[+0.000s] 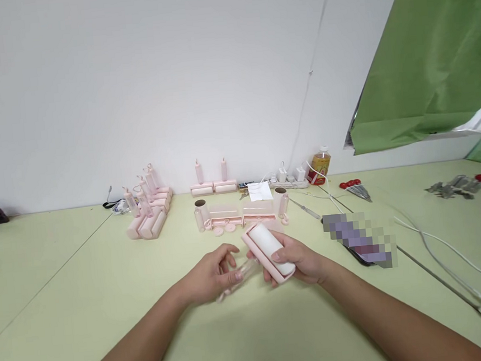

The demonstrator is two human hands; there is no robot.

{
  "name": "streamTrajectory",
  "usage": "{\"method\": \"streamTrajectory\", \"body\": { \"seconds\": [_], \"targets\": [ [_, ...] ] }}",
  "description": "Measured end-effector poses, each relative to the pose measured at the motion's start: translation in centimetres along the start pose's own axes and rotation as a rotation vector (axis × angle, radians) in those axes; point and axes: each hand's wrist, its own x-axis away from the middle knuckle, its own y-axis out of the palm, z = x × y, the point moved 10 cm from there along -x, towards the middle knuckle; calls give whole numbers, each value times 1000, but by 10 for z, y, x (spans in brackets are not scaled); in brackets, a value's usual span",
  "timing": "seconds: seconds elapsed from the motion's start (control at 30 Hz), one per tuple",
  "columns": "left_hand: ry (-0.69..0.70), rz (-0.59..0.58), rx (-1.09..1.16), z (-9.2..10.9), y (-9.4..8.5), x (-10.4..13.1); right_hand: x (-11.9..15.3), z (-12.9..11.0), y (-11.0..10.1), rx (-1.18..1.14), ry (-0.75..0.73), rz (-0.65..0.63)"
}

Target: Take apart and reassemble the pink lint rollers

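Note:
My right hand (300, 257) grips a pink lint roller (272, 251), thumb across its white paper roll, above the front part of the table. My left hand (215, 272) is closed around the roller's clear pinkish handle (244, 271), which is smeared by motion. Whether the handle joins the roller body cannot be seen. Just beyond my hands lie open pink roller cases (226, 221), several pink round caps (230, 227), white rolls with brown cores (201, 209) and a loose handle (199, 219).
Several assembled lint rollers (154, 222) stand at the left, with two more (202, 188) by the wall. At the back right are a power strip (295, 184) and a drink bottle (320, 167). Right of my hands lie a pixelated phone (358, 243), cables (444, 250) and scissors (357, 189).

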Motion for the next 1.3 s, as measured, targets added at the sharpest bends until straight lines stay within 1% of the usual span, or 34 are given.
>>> {"method": "streamTrajectory", "body": {
  "seconds": [0.1, 0.13, 0.2, 0.27, 0.37, 0.47, 0.53, 0.7, 0.8, 0.9, 1.13, 1.23, 1.3],
  "targets": [
    [106, 85, 132, 10, -10, -1, 0, 20, 7, 35, 137, -22],
    [128, 92, 186, 10, -10, -2, 0, 25, 8, 46, 174, -20],
    [115, 70, 302, 6, -4, -5, 0, 34, 10, 73, 230, -20],
    [58, 30, 399, -3, 7, -8, -1, 36, 8, 155, 250, -7],
    [-31, 4, 501, -17, 19, -12, -3, 26, 0, 405, 187, 57],
    [-108, 9, 563, -26, 24, -14, -4, 18, -4, 609, 119, 98],
    [-139, 16, 592, -29, 26, -14, -4, 17, -3, 692, 93, 101],
    [-145, -3, 602, -30, 28, -15, -3, 17, -4, 829, 43, 129],
    [-161, -23, 564, -35, 28, -15, -2, 18, -4, 856, 43, 134],
    [-167, -36, 534, -37, 27, -15, -2, 18, -2, 822, 33, 117],
    [-194, -51, 593, -26, 23, -18, -7, 12, 5, 733, -16, 122],
    [-200, -23, 574, -23, 17, -18, -10, 9, 9, 707, -60, 156],
    [-191, 36, 514, -23, 11, -19, -11, 5, 8, 723, -101, 215]
  ]
}}
